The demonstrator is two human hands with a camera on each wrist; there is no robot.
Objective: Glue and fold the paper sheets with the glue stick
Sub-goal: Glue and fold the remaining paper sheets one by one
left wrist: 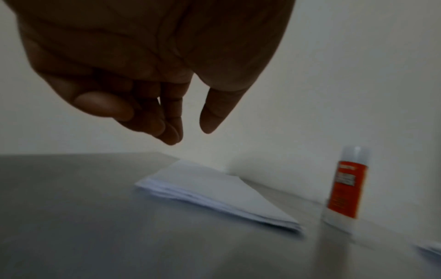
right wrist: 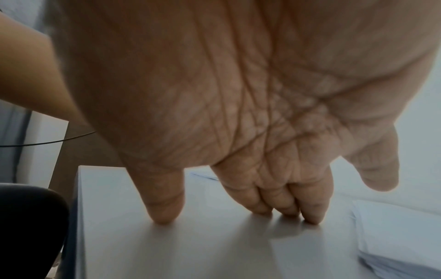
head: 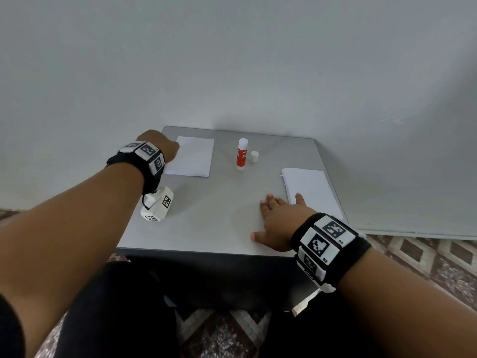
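A small grey table (head: 216, 218) carries two piles of white paper. The folded pile (head: 192, 157) lies at the back left, seen up close in the left wrist view (left wrist: 214, 194). My left hand (head: 160, 146) hovers just above its left edge with fingers (left wrist: 167, 128) loosely hanging, holding nothing. A second pile of sheets (head: 309, 189) lies at the right edge. My right hand (head: 278, 218) rests open on the bare tabletop beside it, fingertips (right wrist: 284, 209) touching the surface. The red and white glue stick (head: 242, 155) stands uncapped at the back middle, its cap (head: 254, 157) beside it.
A plain pale wall rises right behind the table. The table's front edge is close to my dark-clad knees (head: 129, 306). A patterned floor (head: 426, 257) shows to the right. The camera block (head: 157, 206) hangs under my left wrist, just above the table.
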